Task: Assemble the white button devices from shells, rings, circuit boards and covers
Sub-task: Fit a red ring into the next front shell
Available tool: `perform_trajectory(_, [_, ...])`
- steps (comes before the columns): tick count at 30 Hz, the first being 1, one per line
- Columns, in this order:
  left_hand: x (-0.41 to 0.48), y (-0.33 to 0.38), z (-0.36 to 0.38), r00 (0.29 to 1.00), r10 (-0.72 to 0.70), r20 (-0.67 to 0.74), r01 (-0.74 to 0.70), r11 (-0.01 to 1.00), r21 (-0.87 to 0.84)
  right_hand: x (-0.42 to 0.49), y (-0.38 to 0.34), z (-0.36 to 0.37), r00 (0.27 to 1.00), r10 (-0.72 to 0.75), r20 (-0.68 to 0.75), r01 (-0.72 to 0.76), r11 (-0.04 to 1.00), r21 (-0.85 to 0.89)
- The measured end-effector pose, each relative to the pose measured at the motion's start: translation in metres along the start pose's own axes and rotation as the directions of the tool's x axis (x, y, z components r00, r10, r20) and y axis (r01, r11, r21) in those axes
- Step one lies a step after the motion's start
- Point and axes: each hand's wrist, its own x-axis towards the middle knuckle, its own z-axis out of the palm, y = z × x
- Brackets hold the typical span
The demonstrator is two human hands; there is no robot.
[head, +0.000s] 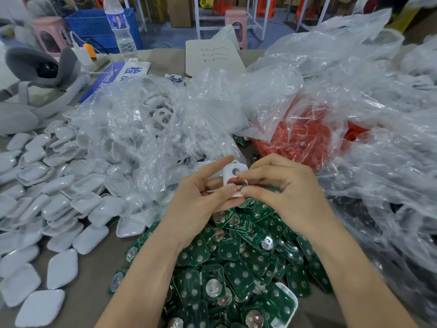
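The left hand [203,194] grips a white shell [233,170] while the right hand [280,185] pinches a red ring [239,179] into it. Next, I reckon, comes seating a circuit board [236,253].

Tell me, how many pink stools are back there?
2. One pink stool stands far left behind the table, another centre back beyond the handwritten sheet; bags may hide more.
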Motion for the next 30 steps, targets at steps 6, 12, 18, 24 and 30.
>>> perform_trajectory(6, [-0.001,-0.002,0.003,0.997,0.072,-0.029,-0.072,0.997,0.021,-0.001,0.001,0.001,0.981,0.181,-0.076,-0.162,0.965,0.204])
perform_trajectory(12, [-0.002,-0.002,0.007,0.991,0.126,-0.035,-0.124,0.991,0.048,-0.003,-0.001,0.007,0.968,0.186,-0.171,-0.159,0.974,0.161])
perform_trajectory(18, [-0.003,-0.011,0.017,0.974,0.206,-0.098,-0.188,0.967,0.17,-0.006,-0.005,0.016,0.939,0.184,-0.292,-0.155,0.981,0.119])
perform_trajectory(24, [-0.006,-0.019,0.025,0.946,0.28,-0.162,-0.221,0.925,0.308,-0.008,-0.005,0.023,0.913,0.143,-0.382,-0.135,0.99,0.049])
perform_trajectory(30, [-0.007,-0.021,0.025,0.938,0.307,-0.162,-0.248,0.919,0.307,-0.006,-0.002,0.022,0.927,0.182,-0.329,-0.144,0.98,0.134])
